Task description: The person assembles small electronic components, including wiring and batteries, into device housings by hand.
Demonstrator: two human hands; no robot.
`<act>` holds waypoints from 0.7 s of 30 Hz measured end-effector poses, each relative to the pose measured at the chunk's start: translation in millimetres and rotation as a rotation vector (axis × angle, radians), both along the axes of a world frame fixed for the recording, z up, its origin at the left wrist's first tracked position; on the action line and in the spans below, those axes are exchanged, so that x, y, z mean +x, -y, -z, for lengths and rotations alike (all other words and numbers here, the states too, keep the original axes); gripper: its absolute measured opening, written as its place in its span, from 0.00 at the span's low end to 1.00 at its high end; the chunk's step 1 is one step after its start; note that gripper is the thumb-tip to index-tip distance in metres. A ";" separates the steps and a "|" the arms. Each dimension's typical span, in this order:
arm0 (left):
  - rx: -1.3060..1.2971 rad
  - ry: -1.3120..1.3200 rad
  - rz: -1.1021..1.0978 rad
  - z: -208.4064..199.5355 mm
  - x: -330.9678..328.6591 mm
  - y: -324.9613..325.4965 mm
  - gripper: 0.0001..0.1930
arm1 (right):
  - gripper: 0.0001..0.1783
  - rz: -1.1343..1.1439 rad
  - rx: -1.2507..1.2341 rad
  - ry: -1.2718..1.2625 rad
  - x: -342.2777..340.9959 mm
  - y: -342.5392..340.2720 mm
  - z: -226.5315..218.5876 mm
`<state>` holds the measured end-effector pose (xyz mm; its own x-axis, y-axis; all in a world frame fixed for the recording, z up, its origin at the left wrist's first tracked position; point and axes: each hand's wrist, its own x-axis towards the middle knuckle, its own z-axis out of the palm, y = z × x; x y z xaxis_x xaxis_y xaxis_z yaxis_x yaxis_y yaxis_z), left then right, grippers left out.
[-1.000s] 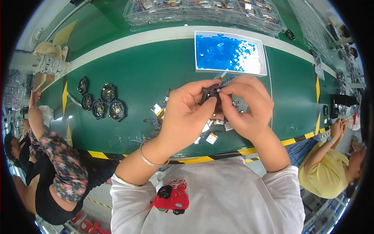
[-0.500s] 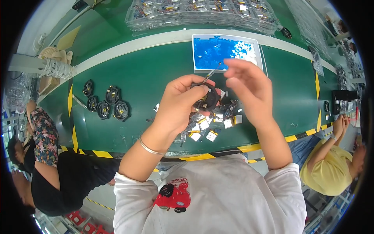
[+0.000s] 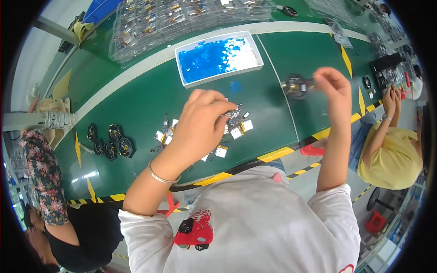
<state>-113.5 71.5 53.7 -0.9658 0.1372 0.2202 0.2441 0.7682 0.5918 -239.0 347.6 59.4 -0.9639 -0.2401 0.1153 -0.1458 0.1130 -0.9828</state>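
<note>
My left hand (image 3: 205,120) is over a pile of small electronic parts (image 3: 234,117), thumb and index finger drawn together at its edge; what lies between the fingertips cannot be made out. White flat battery cells (image 3: 221,151) lie around and below that hand. Off to the right, my right hand (image 3: 335,86) has its fingers pinched at the edge of a black round device housing (image 3: 297,87), which is smeared by motion. The housing is above the green table (image 3: 268,132) or at its surface; which one I cannot tell.
Several black housings (image 3: 110,142) stand grouped at the left. A white tray with blue film (image 3: 218,59) lies beyond my hands. Behind it are clear plastic trays of parts (image 3: 186,20). Yellow-black tape (image 3: 273,155) marks the near edge. People sit on both sides.
The black housing, earlier in my left hand, is now at my right hand, farther right. My left hand has gone down to the parts pile. The view has shifted to the right.
</note>
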 end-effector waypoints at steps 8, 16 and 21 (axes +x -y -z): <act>-0.148 -0.102 0.315 4.9 -20.0 11.7 0.07 | 0.28 0.587 1.047 -0.669 -6.5 -44.6 35.1; 0.775 0.267 0.005 1.8 -2.7 16.1 0.04 | 0.21 -0.451 0.035 -0.039 30.6 83.9 7.2; 1.069 0.251 -0.162 -4.7 5.2 22.5 0.03 | 0.13 -0.707 -0.183 0.480 42.8 133.4 12.1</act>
